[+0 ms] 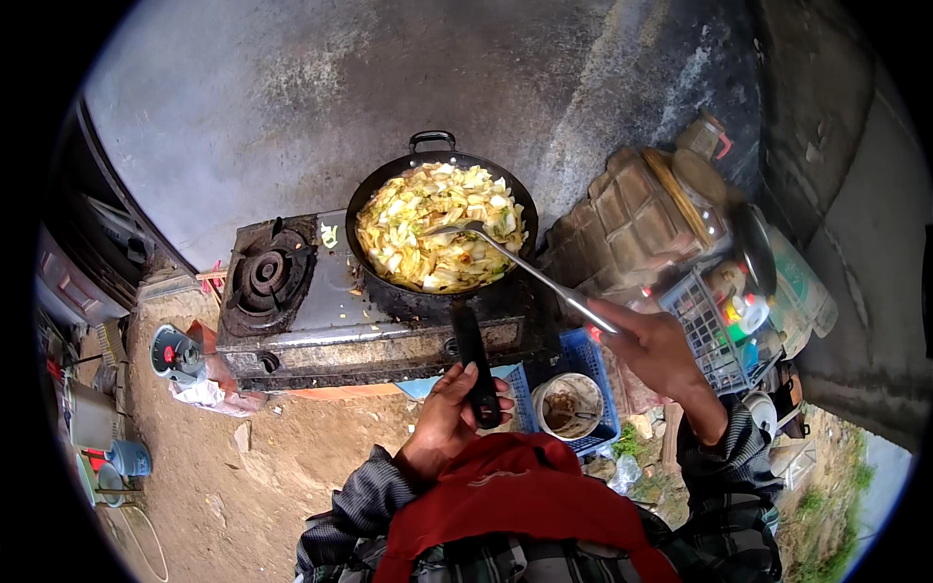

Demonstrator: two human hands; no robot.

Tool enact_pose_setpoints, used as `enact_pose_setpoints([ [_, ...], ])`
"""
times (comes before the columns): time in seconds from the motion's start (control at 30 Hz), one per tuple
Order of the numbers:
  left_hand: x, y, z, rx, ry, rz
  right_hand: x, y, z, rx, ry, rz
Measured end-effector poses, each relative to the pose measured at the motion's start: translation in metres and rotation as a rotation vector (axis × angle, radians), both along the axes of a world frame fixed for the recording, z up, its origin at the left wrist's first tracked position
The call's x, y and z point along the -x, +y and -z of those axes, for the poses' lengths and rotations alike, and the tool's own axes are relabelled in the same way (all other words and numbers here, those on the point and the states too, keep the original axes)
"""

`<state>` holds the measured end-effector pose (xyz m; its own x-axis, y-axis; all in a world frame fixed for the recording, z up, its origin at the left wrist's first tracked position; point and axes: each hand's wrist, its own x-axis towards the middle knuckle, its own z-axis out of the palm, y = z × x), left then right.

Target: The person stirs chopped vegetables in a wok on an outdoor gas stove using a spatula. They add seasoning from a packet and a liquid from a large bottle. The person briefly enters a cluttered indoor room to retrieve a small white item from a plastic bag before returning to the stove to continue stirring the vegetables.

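A black wok [527, 255] full of chopped cabbage [428, 219] sits on the right burner of a two-burner gas stove [335, 287]. My left hand [449, 408] is closed around the wok's black handle [468, 355], which points toward me. In my right hand [653, 352] I grip the shaft of a metal spatula [549, 282]. It slants in over the wok's right rim, and its blade rests among the cabbage, partly covered. The cabbage pieces are pale yellow and white, some browned.
The left burner [267, 277] carries no pan. Below the stove's right end, a blue crate [607, 428] holds a white bucket [569, 406]. Stacked bricks [632, 209] and a basket [695, 325] with bottles stand at right. A gas cylinder [177, 355] is at left.
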<state>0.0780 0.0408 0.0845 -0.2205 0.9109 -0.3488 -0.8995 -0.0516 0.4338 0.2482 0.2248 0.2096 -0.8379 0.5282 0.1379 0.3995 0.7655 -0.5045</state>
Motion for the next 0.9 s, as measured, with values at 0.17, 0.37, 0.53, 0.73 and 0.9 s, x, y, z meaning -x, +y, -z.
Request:
enact_pose_setpoints([
  [0.17, 0.002, 0.003, 0.005, -0.033, -0.022, 0.05, 0.013, 0.003, 0.027, -0.057, -0.08, 0.013],
  [0.37, 0.002, 0.0, -0.001, 0.024, -0.007, 0.027, -0.018, 0.01, 0.016, 0.146, 0.078, 0.2],
  [0.53, 0.003, 0.003, -0.001, 0.014, 0.03, 0.063, 0.003, 0.012, 0.064, 0.259, -0.062, 0.255],
  [0.73, 0.005, -0.001, -0.001, 0.022, 0.041, 0.062, -0.005, 0.003, 0.043, 0.288, 0.114, 0.247],
  [0.9, 0.003, 0.001, 0.0, 0.012, 0.05, 0.068, 0.059, -0.007, 0.052, -0.013, -0.101, 0.183],
])
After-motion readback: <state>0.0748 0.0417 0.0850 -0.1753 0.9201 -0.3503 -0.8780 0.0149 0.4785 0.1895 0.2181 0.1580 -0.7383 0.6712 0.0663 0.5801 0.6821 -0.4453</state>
